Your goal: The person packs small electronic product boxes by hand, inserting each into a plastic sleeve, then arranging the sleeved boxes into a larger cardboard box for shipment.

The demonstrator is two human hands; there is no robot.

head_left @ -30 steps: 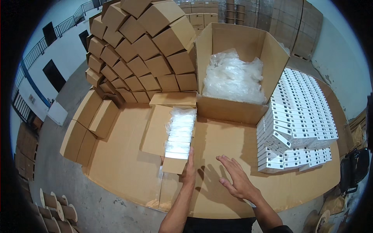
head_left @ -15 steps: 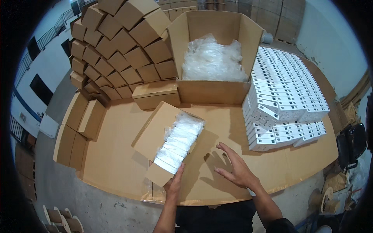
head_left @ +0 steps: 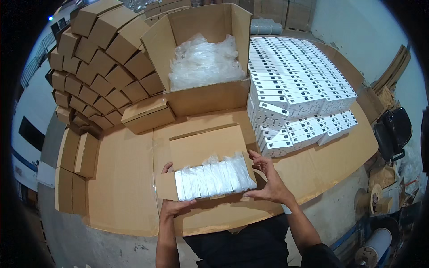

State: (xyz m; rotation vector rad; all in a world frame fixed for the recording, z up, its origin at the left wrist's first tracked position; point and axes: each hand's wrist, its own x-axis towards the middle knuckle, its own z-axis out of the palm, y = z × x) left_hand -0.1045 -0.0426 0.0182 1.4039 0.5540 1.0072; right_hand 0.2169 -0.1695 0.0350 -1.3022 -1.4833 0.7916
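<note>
Holding: left hand (head_left: pixel 172 206) and right hand (head_left: pixel 268 181) each have their grip clamped on an end of the open small carton (head_left: pixel 205 154), at the bench (head_left: pixel 120 187) near edge.
Done: a row of bagged white boxes (head_left: pixel 214 176) fills its front.
Left: lid flap still up; white box stacks (head_left: pixel 299 94) remain.
Room: bare cardboard leftward; closed carton (head_left: pixel 147 115), big open box (head_left: pixel 203 67) behind.

open flat carton (head_left: pixel 203 152) | lid up | bagged white packs (head_left: pixel 214 176) in row, upright

My left hand (head_left: pixel 172 206) lies partly hidden beneath the open carton (head_left: pixel 203 154); its wrapped white packs (head_left: pixel 214 177) blur together.
</note>
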